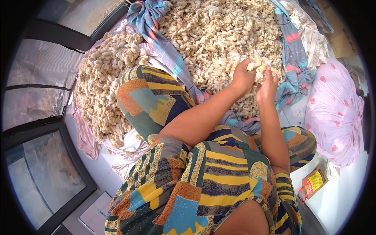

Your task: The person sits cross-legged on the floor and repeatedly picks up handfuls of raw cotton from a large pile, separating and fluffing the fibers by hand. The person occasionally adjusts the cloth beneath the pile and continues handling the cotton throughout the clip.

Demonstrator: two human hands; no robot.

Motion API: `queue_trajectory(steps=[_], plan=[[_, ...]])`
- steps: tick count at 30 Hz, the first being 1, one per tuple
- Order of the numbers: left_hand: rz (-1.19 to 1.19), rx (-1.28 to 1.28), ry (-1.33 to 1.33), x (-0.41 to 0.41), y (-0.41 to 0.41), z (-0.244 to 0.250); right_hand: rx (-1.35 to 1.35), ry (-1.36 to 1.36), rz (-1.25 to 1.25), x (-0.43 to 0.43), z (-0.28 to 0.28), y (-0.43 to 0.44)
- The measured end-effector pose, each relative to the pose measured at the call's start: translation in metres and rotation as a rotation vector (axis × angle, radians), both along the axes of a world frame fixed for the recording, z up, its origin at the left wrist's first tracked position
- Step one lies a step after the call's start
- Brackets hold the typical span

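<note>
A big heap of cream-coloured raw fibre tufts [217, 35], which look like unginned cotton, lies in front of me on a grey checked cloth [169, 55]. Over its near right part, both my hands meet at a small clump of tufts [259, 69]. My left hand [243, 75] pinches the clump between thumb and fingers. From the other side, the fingers of my right hand [267, 88] close on the same clump. Part of it is hidden behind the fingers.
A second fibre heap [108, 85] lies on pale cloth to my left, beside dark-framed glass panels [47, 176]. To my right are a stuffed pink bag with hearts [332, 114] and a brown-and-yellow packet [314, 182] on white floor tiles. A cardboard box [342, 42] stands behind.
</note>
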State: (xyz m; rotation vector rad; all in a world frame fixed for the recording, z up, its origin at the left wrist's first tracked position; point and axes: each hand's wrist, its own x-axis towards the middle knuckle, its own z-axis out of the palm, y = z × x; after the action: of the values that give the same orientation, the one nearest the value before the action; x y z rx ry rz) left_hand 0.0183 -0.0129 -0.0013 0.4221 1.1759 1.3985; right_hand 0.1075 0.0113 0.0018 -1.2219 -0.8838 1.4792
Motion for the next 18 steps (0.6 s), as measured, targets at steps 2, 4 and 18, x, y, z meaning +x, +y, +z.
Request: queue_trajectory(steps=[2, 4, 18], plan=[[0.004, -0.008, 0.063, -0.007, 0.002, 0.001, 0.135, -0.014, 0.045, -0.004, -0.003, -0.005], [0.011, 0.022, 0.094, -0.010, 0.005, -0.002, 0.296, -0.152, 0.083, -0.011, -0.005, -0.011], [-0.254, -0.012, -0.058, -0.009, 0.000, 0.014, 0.291, -0.019, 0.001, 0.007, -0.006, -0.001]])
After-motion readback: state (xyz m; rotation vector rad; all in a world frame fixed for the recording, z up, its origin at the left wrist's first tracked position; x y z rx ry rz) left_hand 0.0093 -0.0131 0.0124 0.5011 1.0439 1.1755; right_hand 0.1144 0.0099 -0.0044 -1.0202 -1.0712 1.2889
